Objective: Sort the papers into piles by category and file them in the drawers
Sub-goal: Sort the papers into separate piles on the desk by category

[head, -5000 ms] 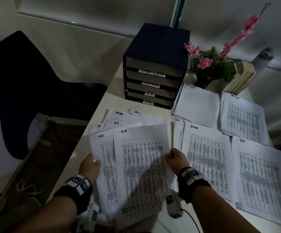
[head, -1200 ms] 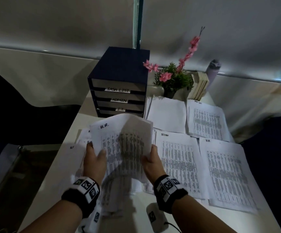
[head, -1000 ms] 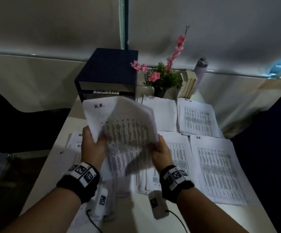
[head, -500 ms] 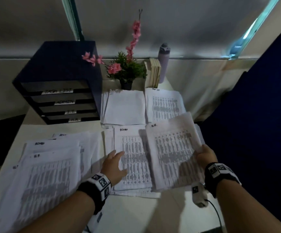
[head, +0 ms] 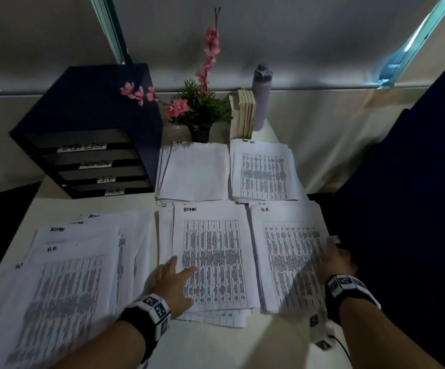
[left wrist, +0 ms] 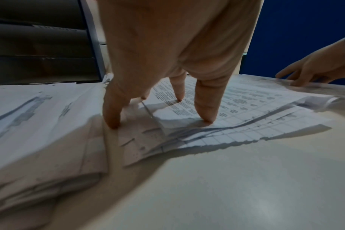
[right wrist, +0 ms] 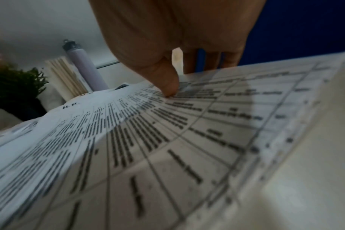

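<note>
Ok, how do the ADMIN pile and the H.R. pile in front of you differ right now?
The ADMIN pile is headed ADMIN, the H.R. pile H.R. The left hand rests flat on the ADMIN pile's near left corner; the right hand grips the H.R. pile's right edge, thumb on top. Both show printed tables face up, side by side.

**Four piles, one loose heap, four labelled drawers**

At the back left we see a dark drawer unit (head: 88, 145), its four drawers labelled TASK LIST, ADMIN, I.T. and H.R. from the top down. Just right of it lie a blank-topped pile (head: 194, 174) and a task list pile (head: 264, 171). Nearer us, an ADMIN pile (head: 213, 259) and an H.R. pile (head: 288, 254) lie side by side. A loose heap (head: 64, 283) of mixed printed sheets spreads at the left
</note>
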`<state>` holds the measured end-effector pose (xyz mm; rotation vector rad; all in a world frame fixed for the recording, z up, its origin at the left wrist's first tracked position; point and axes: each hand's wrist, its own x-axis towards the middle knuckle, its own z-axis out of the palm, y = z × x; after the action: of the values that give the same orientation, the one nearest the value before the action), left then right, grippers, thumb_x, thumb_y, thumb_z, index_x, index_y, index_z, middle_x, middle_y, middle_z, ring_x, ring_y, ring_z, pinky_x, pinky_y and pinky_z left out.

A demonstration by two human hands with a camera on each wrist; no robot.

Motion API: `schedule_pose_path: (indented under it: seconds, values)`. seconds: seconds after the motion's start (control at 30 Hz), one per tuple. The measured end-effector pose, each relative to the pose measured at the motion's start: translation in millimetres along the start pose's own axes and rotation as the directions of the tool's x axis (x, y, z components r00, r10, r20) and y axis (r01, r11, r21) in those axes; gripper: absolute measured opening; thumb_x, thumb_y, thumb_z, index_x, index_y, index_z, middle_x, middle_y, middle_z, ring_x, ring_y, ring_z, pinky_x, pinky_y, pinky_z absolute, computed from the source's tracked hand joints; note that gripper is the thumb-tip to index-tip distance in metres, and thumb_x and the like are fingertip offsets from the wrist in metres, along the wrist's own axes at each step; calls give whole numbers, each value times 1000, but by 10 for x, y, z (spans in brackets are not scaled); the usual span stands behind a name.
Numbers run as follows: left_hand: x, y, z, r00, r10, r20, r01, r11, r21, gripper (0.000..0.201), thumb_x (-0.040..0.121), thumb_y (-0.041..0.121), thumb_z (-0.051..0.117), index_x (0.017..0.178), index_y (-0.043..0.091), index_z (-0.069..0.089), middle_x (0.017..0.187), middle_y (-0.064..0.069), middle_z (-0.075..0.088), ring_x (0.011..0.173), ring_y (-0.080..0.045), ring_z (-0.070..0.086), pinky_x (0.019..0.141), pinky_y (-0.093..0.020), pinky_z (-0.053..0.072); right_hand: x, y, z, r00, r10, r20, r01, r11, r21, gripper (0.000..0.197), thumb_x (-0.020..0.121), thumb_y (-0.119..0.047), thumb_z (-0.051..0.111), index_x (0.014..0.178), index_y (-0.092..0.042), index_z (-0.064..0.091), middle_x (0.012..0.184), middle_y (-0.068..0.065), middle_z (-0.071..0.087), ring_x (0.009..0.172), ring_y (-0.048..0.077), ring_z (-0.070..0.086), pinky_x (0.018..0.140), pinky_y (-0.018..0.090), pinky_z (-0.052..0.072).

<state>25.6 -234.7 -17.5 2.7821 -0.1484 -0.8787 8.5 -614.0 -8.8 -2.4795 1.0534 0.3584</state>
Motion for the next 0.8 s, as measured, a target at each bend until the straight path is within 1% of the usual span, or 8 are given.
schedule_pose_path:
  seconds: [0.1, 0.2, 0.27, 0.37, 0.5, 0.63, 0.73, 0.8]
  values:
    - [22, -78, 1, 999, 6, -45, -4, 999, 44, 81, 79, 46, 62, 144, 51, 14, 160, 0, -7, 147, -27, 2, 120, -45, 12, -24, -89, 96, 996, -90, -16, 88, 988, -130, 50, 87, -20, 52, 136, -22, 43, 149, 13, 31, 128, 41, 35, 104, 44, 37]
    - [24, -145, -26, 999, -6, -40, 7, 1000, 12, 80, 79, 45, 62, 145, 49, 16, 161, 1, -4, 147, -25, 5, 120, -42, 14, -66, -226, 177, 997, -75, -4, 74, 990, -117, 51, 86, -15, 52, 136, -22, 43, 152, 8, 26, 133, 37, 28, 107, 46, 33]
    - [13, -164, -55, 999, -6, -34, 5, 1000, -26, 76, 82, 42, 62, 145, 48, 20, 161, 0, -1, 147, -23, 7, 120, -39, 15, -100, -288, 192, 999, -53, -10, 52, 991, -122, 51, 85, -18, 56, 135, -22, 45, 152, 8, 26, 133, 37, 27, 106, 48, 34]
    - [5, -196, -110, 993, 12, -121, -31, 987, -157, 65, 86, 37, 61, 143, 43, 31, 159, 0, 12, 145, -21, 17, 119, -33, 19, -155, -415, 174, 993, -79, -92, 66, 988, -136, 55, 79, -28, 66, 131, -22, 50, 151, 10, 28, 134, 36, 28, 107, 49, 32]
    - [-60, -391, -205, 964, -82, -254, -10, 940, -342, 57, 89, 24, 61, 142, 27, 40, 155, -6, 26, 142, -22, 26, 118, -32, 20, -346, -922, 260, 962, -261, -80, 254, 963, -90, 50, 84, -23, 58, 133, -24, 49, 151, 7, 28, 135, 33, 28, 110, 45, 31]
    - [-151, -896, -300, 914, -314, -259, 170, 873, -457, 66, 90, 25, 59, 147, 19, 29, 157, -9, 17, 144, -25, 19, 117, -32, 20, -717, -1557, 612, 852, -523, 34, 514, 847, 140, 36, 87, -4, 54, 121, -12, 62, 134, 13, 47, 117, 31, 51, 102, 37, 43]
    - [-268, -1379, -368, 835, -495, -239, 321, 792, -518, 74, 89, 27, 59, 150, 15, 19, 158, -12, 10, 144, -28, 16, 118, -37, 19, -1109, -1981, 913, 746, -640, 184, 601, 766, 231, 32, 91, -6, 50, 118, -12, 65, 125, 9, 57, 111, 25, 58, 99, 29, 43]
    - [-365, -1722, -377, 766, -612, -198, 400, 694, -599, 79, 88, 25, 60, 151, 12, 14, 159, -11, 6, 144, -30, 14, 117, -40, 20, -1387, -2196, 1101, 662, -697, 277, 650, 717, 251, 29, 93, -11, 49, 116, -14, 66, 119, 7, 63, 106, 23, 62, 95, 28, 47]
